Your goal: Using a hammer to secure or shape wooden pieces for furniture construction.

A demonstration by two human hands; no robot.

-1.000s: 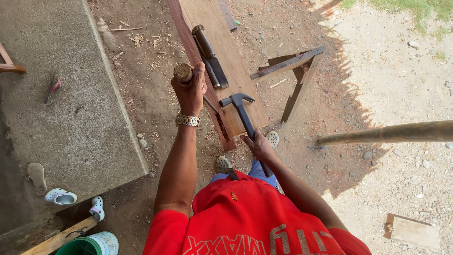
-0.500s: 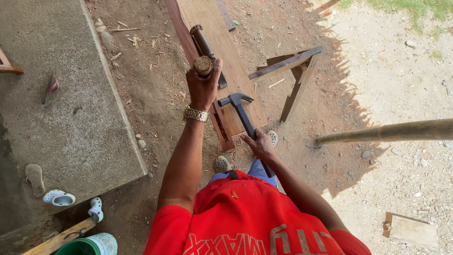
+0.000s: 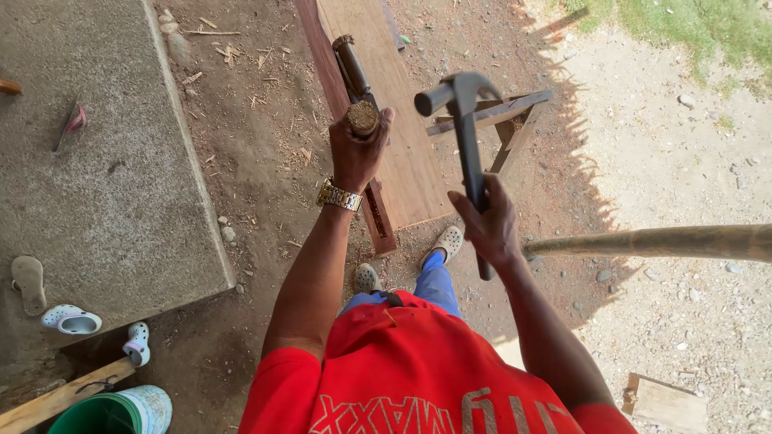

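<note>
The right hand [image 3: 492, 229] is clenched around the handle of a claw hammer [image 3: 465, 133], its dark head raised above the wooden plank [image 3: 394, 120]. The left hand [image 3: 358, 149], with a metal watch [image 3: 338, 195] at the wrist, grasps a wooden-handled chisel [image 3: 362, 118] held upright over the plank's left edge. The plank lies on dirt ground, right of a concrete slab [image 3: 88, 169].

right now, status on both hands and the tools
Left hand grips chisel upright on plank. Right hand holds hammer raised. Nothing between them.
</note>
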